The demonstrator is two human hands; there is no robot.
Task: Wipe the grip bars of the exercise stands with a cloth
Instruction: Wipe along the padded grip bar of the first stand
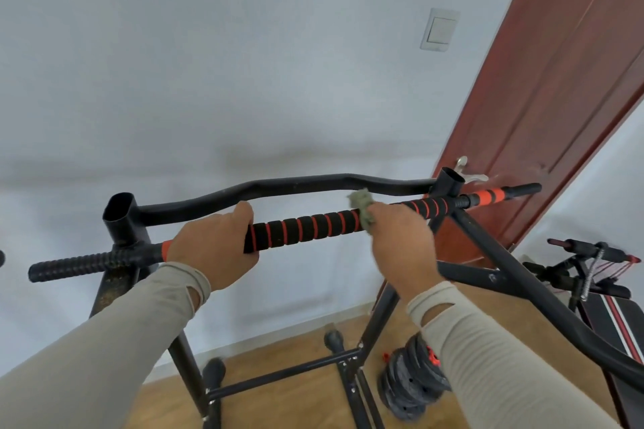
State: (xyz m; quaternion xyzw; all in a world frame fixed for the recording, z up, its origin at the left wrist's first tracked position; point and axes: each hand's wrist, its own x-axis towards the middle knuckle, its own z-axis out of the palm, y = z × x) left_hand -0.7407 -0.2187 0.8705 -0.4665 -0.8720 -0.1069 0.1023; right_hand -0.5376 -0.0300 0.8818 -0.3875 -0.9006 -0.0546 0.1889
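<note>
A black exercise stand's top grip bar runs left to right, wrapped in black foam with orange rings. My left hand grips the bar left of the foam's middle, fingers curled over it. My right hand holds a grey-green cloth bunched against the bar on the right part of the foam. Beyond my right hand the bar continues to an orange and black end grip. A ribbed black end grip sticks out at the far left.
A curved black bar runs behind the grip bar between two open upright tubes. A red-brown door stands at right with a light switch beside it. Weight plates lie on the wooden floor. A bench stands at right.
</note>
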